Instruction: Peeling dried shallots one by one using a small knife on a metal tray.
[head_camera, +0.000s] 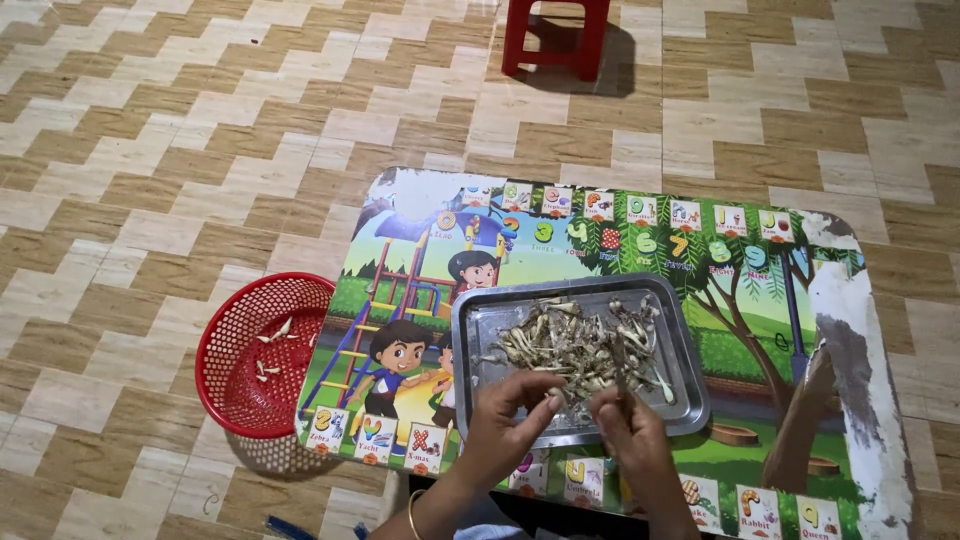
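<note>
A steel tray (480, 325) on a small picture-printed table (760, 300) holds a heap of small dried fish (585, 345). My left hand (505, 420) and my right hand (625, 430) meet over the tray's near edge, fingers pinched together on one dried fish (580, 392) from the heap. A thin bangle sits on my left wrist.
A red plastic mesh basket (262, 355) with a few pale scraps stands on the floor left of the table. A red plastic stool (555, 35) stands at the far top. The floor has tan and cream zigzag tiles. The table's right edge is worn white.
</note>
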